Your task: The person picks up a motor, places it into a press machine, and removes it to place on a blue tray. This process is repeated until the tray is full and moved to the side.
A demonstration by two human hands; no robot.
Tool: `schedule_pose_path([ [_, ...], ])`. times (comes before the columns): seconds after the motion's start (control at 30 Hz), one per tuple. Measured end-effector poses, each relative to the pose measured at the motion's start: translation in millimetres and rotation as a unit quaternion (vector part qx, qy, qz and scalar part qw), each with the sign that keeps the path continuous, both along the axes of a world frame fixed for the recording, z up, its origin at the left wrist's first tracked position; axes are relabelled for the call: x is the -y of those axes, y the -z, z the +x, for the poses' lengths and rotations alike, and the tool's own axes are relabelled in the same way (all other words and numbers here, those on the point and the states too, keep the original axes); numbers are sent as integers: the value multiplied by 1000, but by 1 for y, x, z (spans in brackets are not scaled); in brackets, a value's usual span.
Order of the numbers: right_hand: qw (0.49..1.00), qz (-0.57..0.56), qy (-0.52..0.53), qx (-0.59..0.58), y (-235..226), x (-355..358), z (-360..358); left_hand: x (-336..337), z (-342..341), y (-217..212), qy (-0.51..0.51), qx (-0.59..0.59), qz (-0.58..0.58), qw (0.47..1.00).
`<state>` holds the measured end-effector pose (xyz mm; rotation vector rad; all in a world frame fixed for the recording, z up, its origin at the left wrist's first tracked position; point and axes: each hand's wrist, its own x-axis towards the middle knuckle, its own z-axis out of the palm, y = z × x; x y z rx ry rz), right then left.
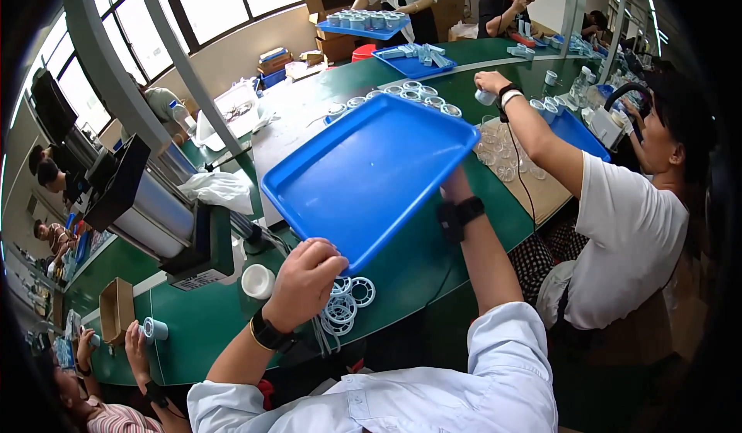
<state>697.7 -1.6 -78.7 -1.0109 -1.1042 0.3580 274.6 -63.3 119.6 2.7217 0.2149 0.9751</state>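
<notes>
Both of my hands hold a large empty blue plastic tray (pixel 371 172) tilted above the green worktable (pixel 209 317). My left hand (pixel 304 280) grips the tray's near corner. My right hand (pixel 454 187) holds its right edge from underneath, mostly hidden behind the tray. Just below my left hand lies a pile of white plastic rings (pixel 344 303). Beyond the tray's far edge stand several round white parts (pixel 412 93) in a row.
A white cup (pixel 257 281) stands left of my left hand. A grey machine (pixel 147 201) sits at the table's left. A person in a white shirt (pixel 630 232) reaches over the table on my right. Blue trays (pixel 413 62) lie farther back, and other people work around the table.
</notes>
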Motion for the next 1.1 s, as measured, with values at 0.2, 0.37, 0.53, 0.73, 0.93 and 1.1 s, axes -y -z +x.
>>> schedule_pose_path([
  [0.2,910,-93,-48,-402,-64,172,-76,22,-24,22,58,-106,-26,992],
  [0.37,937,-129,319,57,-60,247,-106,17,5,48,116,-171,-43,977],
  [0.53,836,-177,329,401,-96,243,-157,19,9,61,76,-208,0,975],
  [0.73,849,-206,72,481,-84,212,-181,33,-67,46,15,-99,-21,995],
  [0.93,846,-189,39,498,-86,203,-190,13,-232,50,-309,18,-28,950],
  [1.1,884,-165,119,422,-92,197,-208,-15,-394,59,-620,-160,3,768],
])
